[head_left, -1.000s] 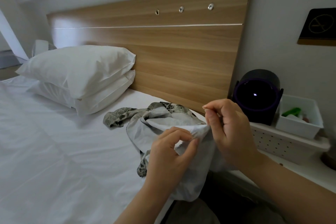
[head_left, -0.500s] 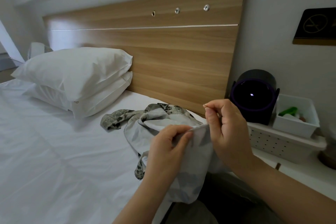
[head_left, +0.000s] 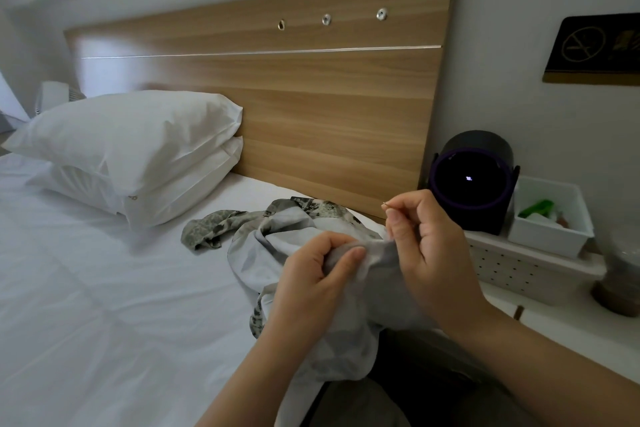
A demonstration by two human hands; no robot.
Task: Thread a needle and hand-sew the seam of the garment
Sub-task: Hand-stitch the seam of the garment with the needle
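A pale grey garment (head_left: 263, 246) with a camouflage-patterned outer side lies bunched on the bed and drapes over my lap. My left hand (head_left: 311, 284) grips a fold of its edge between thumb and fingers. Just to the right, my right hand (head_left: 426, 239) pinches a thin needle (head_left: 385, 206) between thumb and forefinger, with the tip sticking up a little above the held fabric. I cannot make out the thread.
White bed sheet (head_left: 86, 305) spreads to the left with two stacked pillows (head_left: 135, 156) at the wooden headboard (head_left: 311, 107). On the right, a white bedside shelf holds a dark round device (head_left: 471, 184), a white bin (head_left: 550, 218) and a perforated tray (head_left: 519, 267).
My left hand's fingers closed tighter on the fabric fold, and the right hand shifted slightly with the needle above the edge. The view drifted a little.
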